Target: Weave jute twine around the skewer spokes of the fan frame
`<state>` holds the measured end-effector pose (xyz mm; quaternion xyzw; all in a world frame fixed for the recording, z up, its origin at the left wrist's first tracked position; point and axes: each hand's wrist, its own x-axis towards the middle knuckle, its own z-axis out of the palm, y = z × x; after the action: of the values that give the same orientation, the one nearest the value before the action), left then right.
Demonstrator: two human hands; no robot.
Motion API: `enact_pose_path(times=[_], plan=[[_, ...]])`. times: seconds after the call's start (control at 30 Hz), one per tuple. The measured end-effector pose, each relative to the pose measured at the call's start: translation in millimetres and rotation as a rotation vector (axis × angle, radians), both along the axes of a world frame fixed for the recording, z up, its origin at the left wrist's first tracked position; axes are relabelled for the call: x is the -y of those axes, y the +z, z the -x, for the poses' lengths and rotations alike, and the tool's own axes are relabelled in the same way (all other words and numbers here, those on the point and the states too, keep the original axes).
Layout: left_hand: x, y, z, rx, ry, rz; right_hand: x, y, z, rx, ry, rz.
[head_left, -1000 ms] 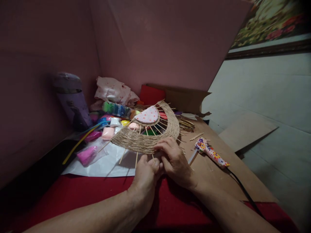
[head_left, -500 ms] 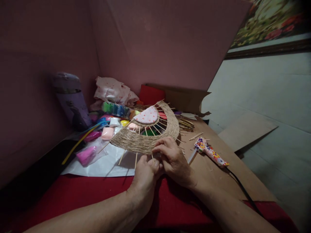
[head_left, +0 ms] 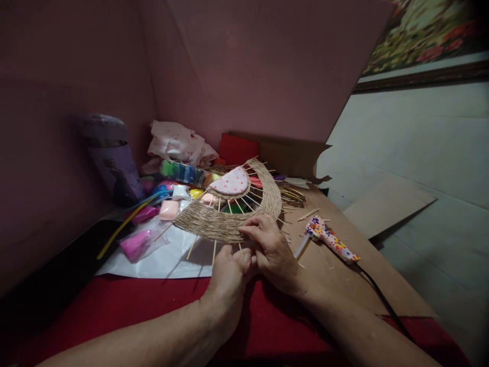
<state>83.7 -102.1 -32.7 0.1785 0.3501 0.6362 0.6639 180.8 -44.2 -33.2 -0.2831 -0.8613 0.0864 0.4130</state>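
A half-round fan (head_left: 214,223) of thin wooden sticks and wound jute twine is held over the table, its outer edge towards me. At its centre is a half-circle of pink dotted fabric (head_left: 231,182). My right hand (head_left: 273,250) pinches the twine band's near edge between thumb and fingers. Just left of it, my left hand (head_left: 228,275) is closed beneath the same edge, beside a protruding stick. Its fingertips are partly hidden, but it appears to grip the fan's underside.
A flower-patterned glue gun (head_left: 332,239) with a black cord lies on cardboard (head_left: 367,285) at right. Bagged coloured clay (head_left: 135,243) covers a white sheet at left. Behind stand a purple tumbler (head_left: 114,160) and bunched pink fabric (head_left: 179,142). Red cloth (head_left: 153,300) covers the near table.
Almost nothing differs. My right-hand fingers have shifted very slightly at the fan's edge; the fan and my left hand hold their place.
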Motion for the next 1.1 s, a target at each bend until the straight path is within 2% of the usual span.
enact_pose_path(times=[0.37, 0.8, 1.1], plan=[[0.9, 3.8, 0.2, -0.015, -0.025, -0.025, 0.8, 1.6, -1.2, 0.007, 0.010, 0.004], [-0.1, 5.4, -0.5, 0.006, 0.020, -0.009, 1.6, 0.7, -7.7, -0.059, 0.045, -0.052], [-0.8, 2.4, -0.5, 0.024, 0.038, 0.003, 2.6, 0.5, -6.4, -0.021, 0.054, -0.070]])
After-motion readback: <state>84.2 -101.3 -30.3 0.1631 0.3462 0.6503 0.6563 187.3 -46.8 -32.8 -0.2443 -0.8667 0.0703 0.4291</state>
